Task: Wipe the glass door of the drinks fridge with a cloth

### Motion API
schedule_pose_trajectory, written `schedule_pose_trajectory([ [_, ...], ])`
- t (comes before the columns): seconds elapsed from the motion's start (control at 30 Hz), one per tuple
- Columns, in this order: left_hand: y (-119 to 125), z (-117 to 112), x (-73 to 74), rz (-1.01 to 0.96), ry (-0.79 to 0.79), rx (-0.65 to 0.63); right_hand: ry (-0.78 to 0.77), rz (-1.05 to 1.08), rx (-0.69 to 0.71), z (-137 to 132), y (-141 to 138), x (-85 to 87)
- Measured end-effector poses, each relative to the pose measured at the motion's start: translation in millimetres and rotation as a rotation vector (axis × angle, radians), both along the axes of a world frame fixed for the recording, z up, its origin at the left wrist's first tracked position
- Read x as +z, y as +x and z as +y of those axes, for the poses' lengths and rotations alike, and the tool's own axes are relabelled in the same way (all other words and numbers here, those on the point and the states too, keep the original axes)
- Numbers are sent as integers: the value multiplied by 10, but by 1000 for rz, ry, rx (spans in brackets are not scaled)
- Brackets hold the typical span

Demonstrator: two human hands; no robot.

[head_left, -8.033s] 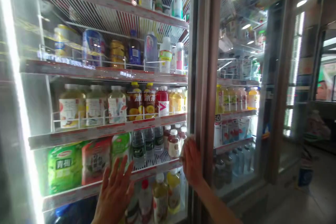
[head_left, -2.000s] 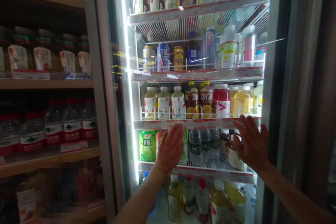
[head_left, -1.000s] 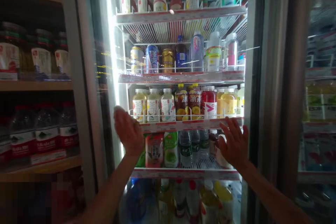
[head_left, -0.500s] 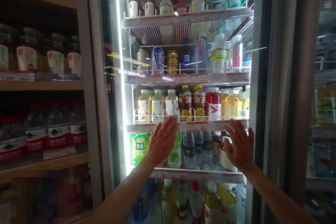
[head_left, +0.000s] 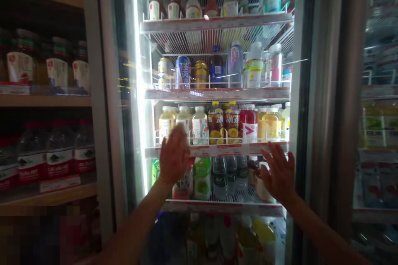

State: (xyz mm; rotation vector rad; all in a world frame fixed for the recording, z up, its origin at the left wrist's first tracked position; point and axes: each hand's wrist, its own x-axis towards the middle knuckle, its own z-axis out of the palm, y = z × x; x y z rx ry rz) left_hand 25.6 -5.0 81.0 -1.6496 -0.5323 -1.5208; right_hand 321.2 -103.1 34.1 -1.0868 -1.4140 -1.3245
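So the glass door [head_left: 197, 93] is right in front of both sets of fingers, and judging by the reflections it sits between them and all the drinks, so nothing on the shelves is getting grabbed. Left hand [head_left: 175, 155] is up and blurry, fingers stretched out and close together. There's a pale patch by the tips, but I can't tell if that's a cloth or just glare, so no clue whether it's holding anything. A raised flat palm like that makes sense to me for pressing on a pane.

Right hand [head_left: 278, 172] has its fingers loosely spread, thumb out to the side, nothing in them. My guess is it's up there for balance; can't be sure it's really touching the glass.

Just past the left fingertips are the pale-label bottles [head_left: 199, 126], tucked behind a low wire rail [head_left: 189, 137], probably so they don't tip forward. The yellow drinks [head_left: 271, 126] stand above the right fingertips. Between the two hands, slightly lower than the fingers, the water bottles [head_left: 220, 178] are lined up front to back, I'd say for easy picking.
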Motion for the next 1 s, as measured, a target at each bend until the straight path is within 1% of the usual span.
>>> schedule_pose_trajectory([
  [0.03, -54, 16, 48, -159, -17, -8, 9, 4, 0, 3, -5, 0],
  [0.07, -79, 17, 77, -260, -30, -17, 17, 17, 2, 5, -12, 0],
  [0.1, -70, 4, 83, -283, -36, -23, 22, 29, 5, 8, -20, 0],
  [0.13, -31, -22, 68, -205, -29, -26, 23, 39, 10, 9, -26, -1],
  [0.23, 133, -103, -10, 342, 38, -17, 12, 43, 19, 7, -25, -3],
  [0.27, 160, -111, -10, 440, 63, -12, 10, 31, 18, 5, -21, -3],
  [0.3, 164, -107, 11, 433, 67, -9, 10, 19, 16, 4, -17, -3],
  [0.33, 153, -96, 44, 318, 56, -7, 14, 14, 12, 3, -15, -3],
  [0.4, 134, -76, 98, -42, 9, -9, 29, 11, 2, 4, -19, 0],
  [0.43, 146, -81, 94, -145, -12, -13, 33, 19, 0, 5, -24, 2],
  [0.47, 179, -98, 62, -139, -19, -17, 31, 29, 0, 6, -29, 4],
  [0.5, 229, -125, 7, -20, -4, -21, 29, 37, 1, 6, -32, 5],
  [0.57, 345, -183, -117, 406, 65, -18, 23, 37, 9, 4, -32, 7],
  [0.6, 393, -202, -155, 586, 101, -13, 16, 34, 13, 2, -29, 7],
  [0.63, 427, -209, -164, 681, 124, -4, 12, 28, 16, 0, -24, 6],
  [0.67, 448, -206, -145, 676, 124, 7, 9, 23, 17, -2, -18, 6],
  [0.7, 459, -198, -109, 575, 97, 21, 7, 20, 19, -3, -13, 5],
  [0.77, 468, -186, -52, 286, 10, 51, 7, 19, 22, -4, -7, 5],
  [0.8, 473, -194, -64, 231, -11, 63, 13, 22, 24, -5, -5, 6],
  [0.83, 477, -213, -111, 282, -2, 66, 16, 23, 27, -5, -5, 6],
  [0.87, 478, -240, -192, 428, 34, 65, 15, 23, 30, -6, -4, 7],
  [0.93, 460, -295, -394, 808, 129, 61, 8, 22, 38, -9, -3, 9],
  [0.97, 442, -312, -483, 925, 155, 61, 4, 20, 43, -11, -2, 10],
  [1.0, 420, -317, -550, 946, 153, 65, 2, 16, 46, -12, -1, 10],
])
